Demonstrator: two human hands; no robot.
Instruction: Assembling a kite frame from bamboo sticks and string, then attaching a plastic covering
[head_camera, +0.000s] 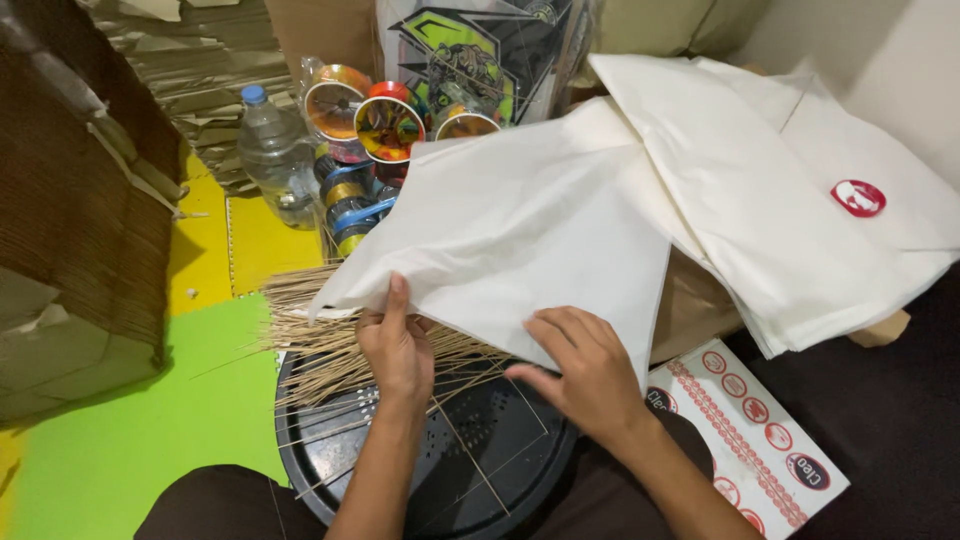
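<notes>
White sheet: a large thin white paper sheet (520, 240) lay draped over the sticks and spools, its lower left corner pinched in the left hand (397, 350), its lower edge under the right hand (585, 375).
Left grip: clenched on the sheet's corner, thumb on top, pointing away from the person.
Right grip: fingers spread flat on the sheet's lower edge, pressing rather than closed around it.
Sheet's axis: it ran from the left grip up and to the right, toward the stack of white sheets (800, 200) beyond the right grip.
Under the grips: a bundle of thin bamboo sticks (320, 330) lay crosswise on a round black tray (480, 450), sticks fanning left of the left grip.
Beyond the left grip: colourful thread spools (365, 140) and a clear plastic bottle (275, 155) with a blue cap, partly hidden by the sheet.
Labels: a round red mark (858, 198) sat on the far stack, right of the right grip; a flat white box (750, 430) with rows of red round marks lay just right of the right wrist.
Left side: a brown corrugated cardboard stack (80, 220) stood on green and yellow floor mats (150, 420).
</notes>
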